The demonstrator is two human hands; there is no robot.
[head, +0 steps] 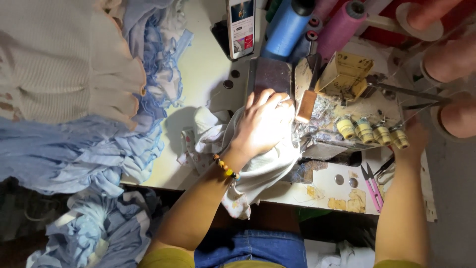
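My left hand (263, 121) lies flat, fingers spread, on a piece of white fabric (258, 171) and presses it against the sewing machine (342, 106) next to the presser foot. A beaded bracelet (225, 167) circles that wrist. My right hand (415, 136) reaches behind the machine's right side, beside the yellowish tension knobs (369, 130); its fingers are hidden, so whether it holds anything cannot be seen.
A heap of white and light-blue ruffled garments (84, 99) covers the table's left. A phone (241, 27) lies at the back. Blue and pink thread cones (317, 25) stand behind the machine. Pink thread snips (373, 186) lie at the front right.
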